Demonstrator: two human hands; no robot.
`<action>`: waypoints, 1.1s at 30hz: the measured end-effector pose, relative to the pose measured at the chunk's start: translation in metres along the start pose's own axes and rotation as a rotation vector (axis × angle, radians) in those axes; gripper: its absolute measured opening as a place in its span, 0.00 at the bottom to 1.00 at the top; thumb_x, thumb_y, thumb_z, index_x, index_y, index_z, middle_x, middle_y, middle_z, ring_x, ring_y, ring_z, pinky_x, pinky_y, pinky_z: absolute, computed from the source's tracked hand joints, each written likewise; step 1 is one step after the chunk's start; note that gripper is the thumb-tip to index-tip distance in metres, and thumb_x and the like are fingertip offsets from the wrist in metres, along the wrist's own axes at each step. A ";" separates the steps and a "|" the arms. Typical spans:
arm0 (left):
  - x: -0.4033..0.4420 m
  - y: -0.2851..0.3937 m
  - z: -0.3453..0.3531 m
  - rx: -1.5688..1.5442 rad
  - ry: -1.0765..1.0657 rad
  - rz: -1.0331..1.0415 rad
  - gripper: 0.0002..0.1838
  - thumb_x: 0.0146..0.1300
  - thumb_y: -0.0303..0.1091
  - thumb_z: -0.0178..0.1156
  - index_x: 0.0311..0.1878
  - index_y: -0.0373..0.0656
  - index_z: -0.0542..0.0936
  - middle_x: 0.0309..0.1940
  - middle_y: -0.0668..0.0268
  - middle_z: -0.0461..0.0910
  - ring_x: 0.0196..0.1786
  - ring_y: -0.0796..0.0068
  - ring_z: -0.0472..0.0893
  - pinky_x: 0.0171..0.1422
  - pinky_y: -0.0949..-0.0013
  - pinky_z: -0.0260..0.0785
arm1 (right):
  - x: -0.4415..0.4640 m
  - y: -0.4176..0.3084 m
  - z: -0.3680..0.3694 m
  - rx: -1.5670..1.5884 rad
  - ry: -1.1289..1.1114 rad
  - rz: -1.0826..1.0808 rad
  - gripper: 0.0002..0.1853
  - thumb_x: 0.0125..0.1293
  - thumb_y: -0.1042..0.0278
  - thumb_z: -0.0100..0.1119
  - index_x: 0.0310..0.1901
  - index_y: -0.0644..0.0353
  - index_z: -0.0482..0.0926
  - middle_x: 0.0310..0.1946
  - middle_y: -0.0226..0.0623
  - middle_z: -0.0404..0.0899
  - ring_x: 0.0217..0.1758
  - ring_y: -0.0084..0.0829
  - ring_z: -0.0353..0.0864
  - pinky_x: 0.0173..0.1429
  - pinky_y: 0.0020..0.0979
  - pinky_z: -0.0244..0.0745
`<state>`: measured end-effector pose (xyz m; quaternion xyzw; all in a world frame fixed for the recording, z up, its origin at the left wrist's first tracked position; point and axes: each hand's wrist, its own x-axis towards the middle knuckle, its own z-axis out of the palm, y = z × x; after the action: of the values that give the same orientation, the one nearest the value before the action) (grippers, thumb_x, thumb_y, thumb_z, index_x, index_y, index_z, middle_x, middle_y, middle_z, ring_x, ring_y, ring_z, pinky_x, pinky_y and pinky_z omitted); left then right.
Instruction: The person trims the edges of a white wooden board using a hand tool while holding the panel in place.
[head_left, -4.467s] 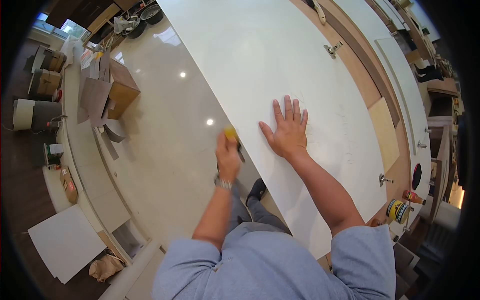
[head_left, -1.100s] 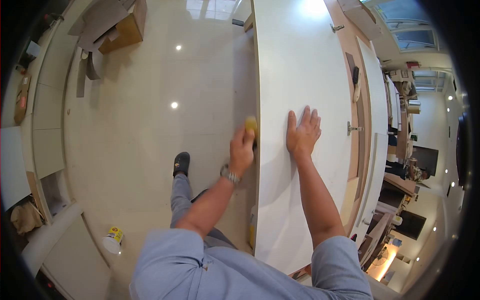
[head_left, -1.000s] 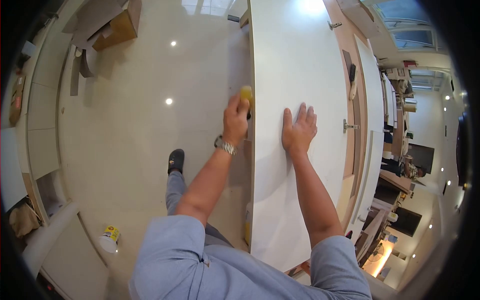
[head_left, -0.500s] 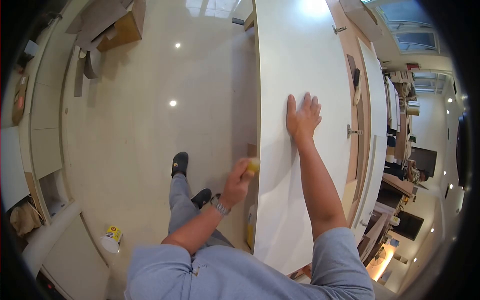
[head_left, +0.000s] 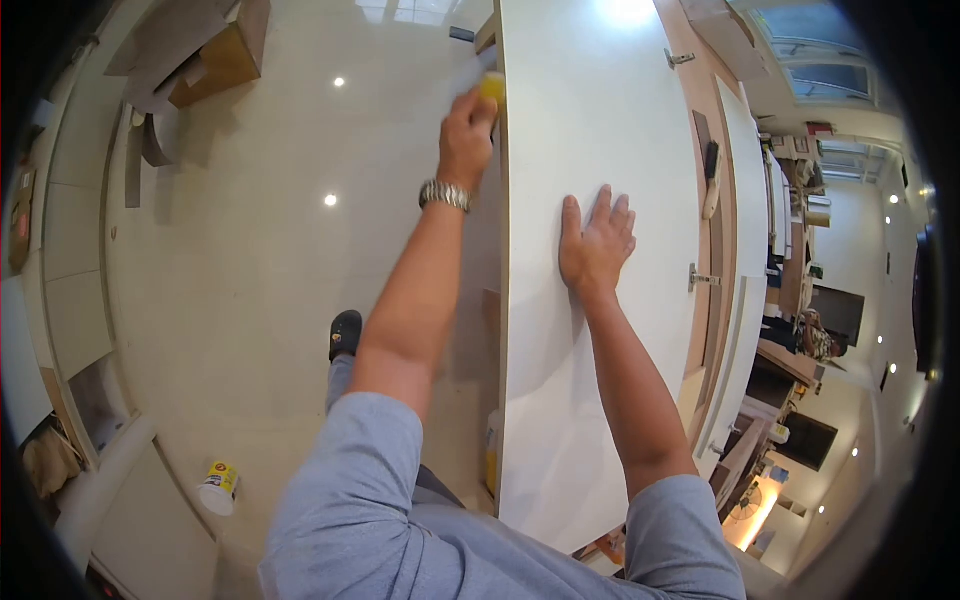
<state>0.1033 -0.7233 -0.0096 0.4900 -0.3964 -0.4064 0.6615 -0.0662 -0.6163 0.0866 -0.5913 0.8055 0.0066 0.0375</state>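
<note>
Along the left edge of a white board [head_left: 550,380], a yellow tool [head_left: 491,88]

Fingers of the left hand [head_left: 466,140] are curled tightly round the yellow tool, up toward the board's far left corner; the view is partly blocked, so whether it touches the edge I cannot tell. The right hand [head_left: 597,248] presses flat on the board, fingers loosely spread, gripping nothing. Hinges [head_left: 704,277] sit at the right edge, a brush [head_left: 711,195] beyond.

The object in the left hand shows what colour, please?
The held object shows yellow, best in the head view.
</note>
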 end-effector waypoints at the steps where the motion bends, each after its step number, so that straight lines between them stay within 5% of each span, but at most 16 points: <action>1: 0.007 -0.002 0.003 -0.028 -0.015 -0.003 0.21 0.78 0.42 0.54 0.66 0.40 0.78 0.53 0.59 0.85 0.52 0.68 0.82 0.61 0.67 0.73 | 0.000 0.002 0.000 0.003 0.012 -0.005 0.44 0.76 0.32 0.37 0.81 0.59 0.51 0.82 0.55 0.44 0.86 0.55 0.37 0.85 0.56 0.32; 6: -0.040 0.030 -0.020 0.075 -0.124 -0.170 0.20 0.77 0.40 0.55 0.65 0.40 0.78 0.50 0.58 0.85 0.48 0.68 0.83 0.57 0.66 0.75 | -0.001 0.004 0.005 0.013 0.050 -0.030 0.45 0.75 0.31 0.37 0.80 0.59 0.53 0.81 0.55 0.45 0.85 0.56 0.39 0.84 0.58 0.34; 7: -0.070 0.021 -0.025 0.061 -0.111 -0.047 0.19 0.77 0.38 0.56 0.64 0.39 0.78 0.49 0.59 0.85 0.46 0.70 0.82 0.54 0.65 0.75 | -0.001 0.004 0.006 0.018 0.054 -0.031 0.45 0.75 0.31 0.37 0.80 0.59 0.53 0.81 0.55 0.45 0.85 0.56 0.39 0.84 0.58 0.34; 12: -0.271 0.046 -0.068 0.023 -0.255 -0.281 0.18 0.76 0.33 0.56 0.65 0.37 0.76 0.51 0.60 0.81 0.47 0.71 0.82 0.53 0.69 0.75 | -0.001 0.006 0.007 0.013 0.064 -0.034 0.45 0.75 0.30 0.36 0.80 0.60 0.53 0.81 0.55 0.46 0.85 0.57 0.40 0.84 0.58 0.35; 14: -0.343 0.065 -0.089 -0.251 -0.353 -0.330 0.18 0.72 0.22 0.58 0.64 0.37 0.76 0.58 0.59 0.77 0.58 0.66 0.79 0.62 0.66 0.74 | -0.001 0.005 0.006 0.024 0.057 -0.033 0.46 0.75 0.29 0.36 0.80 0.59 0.53 0.81 0.55 0.46 0.85 0.56 0.40 0.84 0.58 0.34; 17: -0.427 0.085 -0.120 -0.182 -0.571 -0.377 0.19 0.73 0.25 0.60 0.65 0.38 0.76 0.59 0.58 0.76 0.61 0.62 0.78 0.65 0.66 0.72 | 0.003 0.008 0.007 -0.003 0.041 -0.027 0.46 0.74 0.29 0.36 0.80 0.59 0.52 0.81 0.55 0.46 0.85 0.56 0.39 0.84 0.58 0.34; 21: -0.418 0.106 -0.114 -0.135 -0.468 -0.365 0.19 0.73 0.27 0.60 0.65 0.38 0.77 0.58 0.56 0.78 0.60 0.60 0.79 0.64 0.64 0.72 | 0.026 0.011 0.008 -0.022 0.026 -0.103 0.48 0.73 0.27 0.36 0.81 0.58 0.51 0.82 0.55 0.45 0.86 0.54 0.37 0.84 0.59 0.33; 26: -0.317 0.070 -0.086 -0.045 -0.343 -0.157 0.17 0.74 0.28 0.59 0.63 0.37 0.78 0.54 0.57 0.80 0.57 0.61 0.80 0.63 0.66 0.72 | 0.060 -0.008 -0.001 -0.003 0.011 -0.095 0.50 0.72 0.24 0.35 0.82 0.56 0.49 0.82 0.55 0.43 0.86 0.53 0.36 0.84 0.58 0.32; 29: -0.260 0.054 -0.075 -0.124 -0.324 -0.320 0.16 0.76 0.31 0.57 0.62 0.36 0.78 0.53 0.58 0.80 0.54 0.65 0.80 0.60 0.68 0.72 | 0.079 -0.018 -0.001 -0.014 0.006 -0.100 0.50 0.71 0.23 0.35 0.82 0.56 0.49 0.82 0.55 0.43 0.86 0.54 0.37 0.84 0.57 0.33; 33: -0.178 0.041 -0.059 -0.026 -0.300 -0.171 0.17 0.78 0.37 0.55 0.61 0.36 0.78 0.51 0.60 0.80 0.49 0.68 0.80 0.54 0.67 0.72 | 0.101 -0.029 0.000 -0.037 0.031 -0.114 0.49 0.72 0.24 0.35 0.82 0.56 0.50 0.82 0.56 0.43 0.86 0.56 0.37 0.84 0.57 0.33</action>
<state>0.1010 -0.5315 -0.0047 0.4469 -0.4423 -0.5349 0.5643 -0.0682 -0.7210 0.0805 -0.6370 0.7706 0.0099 0.0143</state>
